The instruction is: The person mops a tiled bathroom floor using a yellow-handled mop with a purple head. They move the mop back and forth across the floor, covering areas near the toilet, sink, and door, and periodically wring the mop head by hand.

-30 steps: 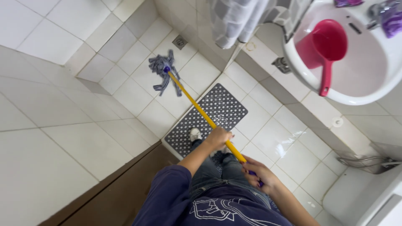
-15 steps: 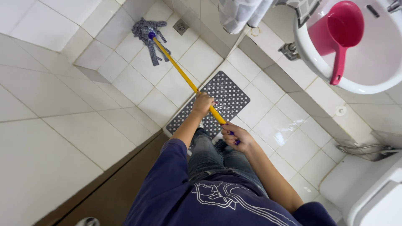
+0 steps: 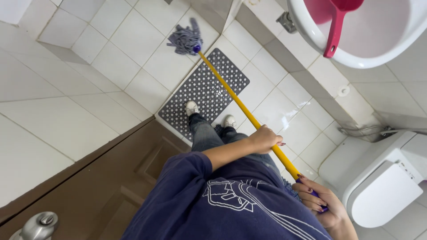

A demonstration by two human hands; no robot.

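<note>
I hold a mop with a yellow handle in both hands. My left hand grips the handle about midway. My right hand grips the purple end of the handle, low and close to my body. The grey string mop head rests on the white floor tiles just beyond the far end of a grey perforated mat. My feet in light shoes stand at the near end of the mat.
A white washbasin with a red scoop in it is at the upper right. A white toilet stands at the lower right. A brown door with a metal knob is at the lower left. White tiled wall fills the left.
The mop head has moved from the far corner back towards the mat's far end. My hands have slid along with the handle, and my view has shifted towards the toilet.
</note>
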